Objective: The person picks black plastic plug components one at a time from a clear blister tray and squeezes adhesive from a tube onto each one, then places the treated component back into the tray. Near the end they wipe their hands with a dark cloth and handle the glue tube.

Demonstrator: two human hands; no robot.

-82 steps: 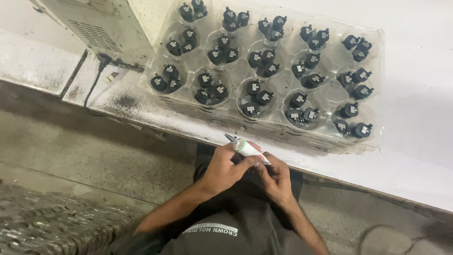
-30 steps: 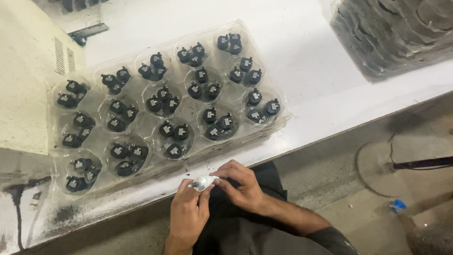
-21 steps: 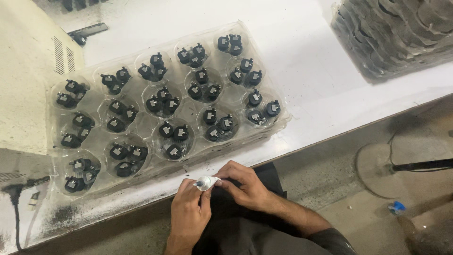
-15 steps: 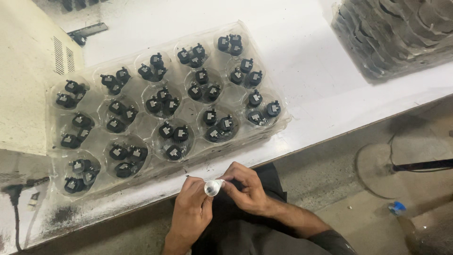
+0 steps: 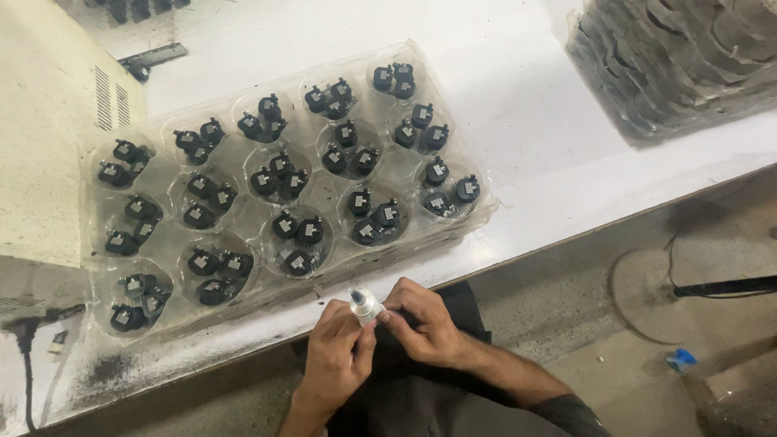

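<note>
Machine: a cream-coloured housing point(image 5: 48, 137) with vent slots stands at the far left on the table point(image 5: 526, 97).
Cable: a dark cable point(image 5: 24, 364) hangs over the table's left front edge.
Tray: a clear plastic tray point(image 5: 324, 194) with round pockets lies mid-table, each pocket holding two or three small black parts point(image 5: 295, 235).
Left hand: the left hand point(image 5: 336, 356) is closed, thumb and fingers pinching a small white cylindrical piece point(image 5: 364, 306) from its left side.
White piece: held between both hands just below the table's front edge, near the tray.
Right hand: the right hand point(image 5: 425, 324) is curled shut, fingertips gripping the same piece from the right.
Stack: grey moulded trays point(image 5: 672, 57) sit far right.
</note>
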